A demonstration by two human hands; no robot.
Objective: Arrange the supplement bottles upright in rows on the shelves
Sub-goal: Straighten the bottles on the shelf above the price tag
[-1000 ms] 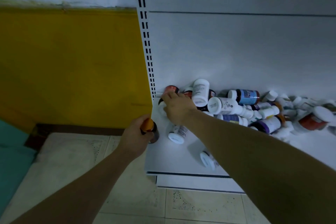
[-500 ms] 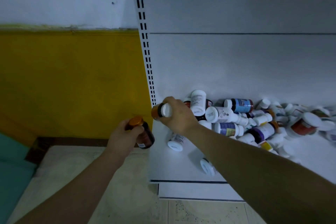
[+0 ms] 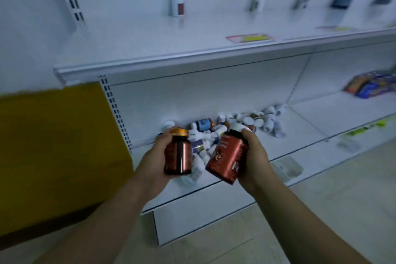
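Observation:
My left hand [image 3: 153, 157] grips a dark brown bottle with a gold cap [image 3: 179, 152], held upright in front of the bottom shelf [image 3: 300, 133]. My right hand [image 3: 256, 156] holds a red-labelled bottle with a white cap [image 3: 228, 157], tilted to the right. Both bottles are close together, raised above the shelf. Behind them a pile of several supplement bottles [image 3: 233, 126] lies jumbled on the bottom shelf against the back panel.
An upper shelf [image 3: 192, 53] runs across above, with price tags on its edge and blurred items on the back wall. Colourful packets [image 3: 368, 85] lie at the far right. A yellow wall [image 3: 53, 146] is to the left, tiled floor below.
Both hands pulled back from the pile and rose, each with a bottle. My view swung up and right, which brings the upper shelf into sight.

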